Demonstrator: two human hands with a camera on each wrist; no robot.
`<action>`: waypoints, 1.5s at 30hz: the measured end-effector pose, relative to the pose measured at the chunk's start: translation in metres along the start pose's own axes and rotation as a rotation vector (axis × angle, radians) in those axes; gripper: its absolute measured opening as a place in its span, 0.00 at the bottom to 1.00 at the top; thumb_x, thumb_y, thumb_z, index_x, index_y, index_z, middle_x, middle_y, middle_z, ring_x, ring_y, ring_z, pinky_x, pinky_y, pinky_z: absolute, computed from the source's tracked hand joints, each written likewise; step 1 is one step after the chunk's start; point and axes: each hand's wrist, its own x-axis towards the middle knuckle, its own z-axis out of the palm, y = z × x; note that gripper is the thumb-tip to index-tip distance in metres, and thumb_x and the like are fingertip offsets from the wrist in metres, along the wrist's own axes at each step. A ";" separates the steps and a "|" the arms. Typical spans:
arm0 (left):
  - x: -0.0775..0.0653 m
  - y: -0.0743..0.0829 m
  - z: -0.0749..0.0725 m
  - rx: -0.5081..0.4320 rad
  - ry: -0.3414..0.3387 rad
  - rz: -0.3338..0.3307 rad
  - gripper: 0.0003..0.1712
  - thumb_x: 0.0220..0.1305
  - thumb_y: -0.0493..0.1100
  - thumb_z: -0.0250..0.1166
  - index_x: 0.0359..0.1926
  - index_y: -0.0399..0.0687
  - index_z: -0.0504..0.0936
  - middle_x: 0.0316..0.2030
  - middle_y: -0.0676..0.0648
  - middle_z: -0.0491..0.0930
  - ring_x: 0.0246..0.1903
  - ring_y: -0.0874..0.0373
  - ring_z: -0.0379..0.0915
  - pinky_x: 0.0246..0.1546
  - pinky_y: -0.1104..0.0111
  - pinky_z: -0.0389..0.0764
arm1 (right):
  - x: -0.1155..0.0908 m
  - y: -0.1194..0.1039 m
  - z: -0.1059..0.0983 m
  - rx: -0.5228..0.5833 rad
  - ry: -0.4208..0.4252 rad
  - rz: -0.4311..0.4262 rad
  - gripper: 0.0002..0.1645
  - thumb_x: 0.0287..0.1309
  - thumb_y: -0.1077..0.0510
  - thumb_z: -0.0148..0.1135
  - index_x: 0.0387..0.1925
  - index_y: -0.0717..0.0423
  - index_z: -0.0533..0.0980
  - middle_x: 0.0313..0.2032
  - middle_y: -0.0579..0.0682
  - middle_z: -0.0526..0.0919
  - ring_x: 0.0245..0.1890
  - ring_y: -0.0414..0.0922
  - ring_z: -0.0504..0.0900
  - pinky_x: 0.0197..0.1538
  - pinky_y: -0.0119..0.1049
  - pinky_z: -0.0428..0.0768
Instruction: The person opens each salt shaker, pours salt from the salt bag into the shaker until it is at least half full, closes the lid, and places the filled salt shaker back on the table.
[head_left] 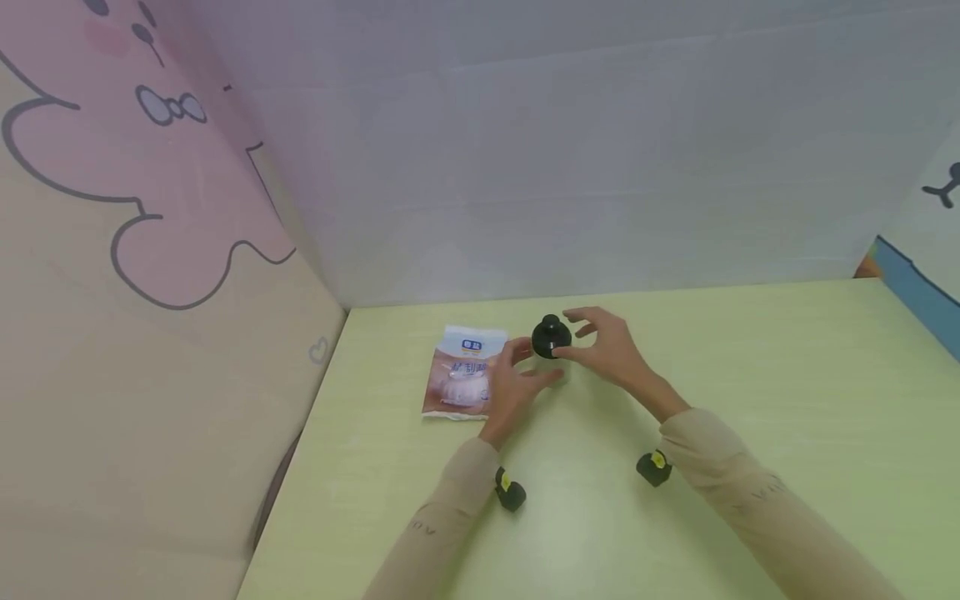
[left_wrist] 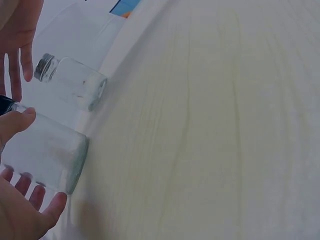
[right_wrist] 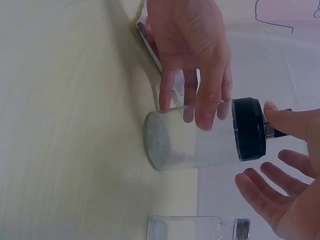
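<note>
A clear glass jar (right_wrist: 215,145) stands upright on the pale table, topped by a wide black lid (right_wrist: 250,130) with a knob. My left hand (head_left: 513,387) holds it round the side, thumb on one side and fingers on the other. Over the lid is my right hand (head_left: 607,342), its thumb resting near the knob and its other fingers spread apart from the lid. Beside this jar, a smaller clear glass jar (left_wrist: 77,82) with a metal-coloured cap shows in the left wrist view.
Just left of my left hand, a salt packet (head_left: 457,367) lies flat on the table (head_left: 750,417). A grey-white cloth wall (head_left: 562,183) rises along the back edge. Another panel with a pink cartoon figure (head_left: 187,233) borders the left side.
</note>
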 end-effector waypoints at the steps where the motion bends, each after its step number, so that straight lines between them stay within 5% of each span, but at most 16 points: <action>1: 0.002 -0.006 0.002 0.022 0.005 -0.005 0.35 0.45 0.44 0.77 0.55 0.53 0.72 0.51 0.55 0.74 0.55 0.56 0.69 0.50 0.64 0.79 | 0.001 -0.001 0.002 -0.012 -0.007 0.007 0.37 0.45 0.55 0.75 0.57 0.62 0.72 0.55 0.60 0.75 0.45 0.59 0.79 0.51 0.53 0.75; 9: 0.005 -0.008 0.004 0.105 -0.009 -0.058 0.39 0.42 0.53 0.78 0.56 0.60 0.70 0.51 0.58 0.73 0.50 0.61 0.71 0.46 0.70 0.78 | 0.009 -0.004 0.015 -0.103 -0.005 0.062 0.39 0.42 0.48 0.76 0.53 0.64 0.73 0.51 0.61 0.77 0.44 0.57 0.77 0.43 0.47 0.78; 16: 0.008 -0.009 0.007 0.134 0.010 -0.056 0.42 0.39 0.59 0.78 0.56 0.59 0.70 0.51 0.53 0.73 0.41 0.60 0.75 0.42 0.70 0.80 | 0.014 -0.010 0.024 -0.205 0.039 0.070 0.42 0.38 0.41 0.76 0.48 0.67 0.74 0.44 0.61 0.76 0.45 0.55 0.74 0.47 0.49 0.77; 30: 0.009 -0.008 0.003 0.119 0.004 -0.017 0.36 0.39 0.54 0.79 0.52 0.57 0.75 0.48 0.56 0.76 0.52 0.58 0.70 0.48 0.70 0.78 | 0.017 -0.008 0.015 -0.072 -0.103 -0.016 0.35 0.41 0.66 0.69 0.56 0.63 0.69 0.52 0.62 0.76 0.51 0.58 0.74 0.54 0.53 0.75; 45: 0.011 -0.010 0.004 0.126 -0.003 -0.037 0.36 0.41 0.55 0.78 0.53 0.59 0.73 0.50 0.56 0.75 0.52 0.59 0.70 0.47 0.70 0.79 | 0.018 -0.025 0.018 -0.279 -0.019 0.089 0.42 0.43 0.38 0.73 0.48 0.65 0.71 0.48 0.65 0.73 0.43 0.57 0.74 0.45 0.51 0.79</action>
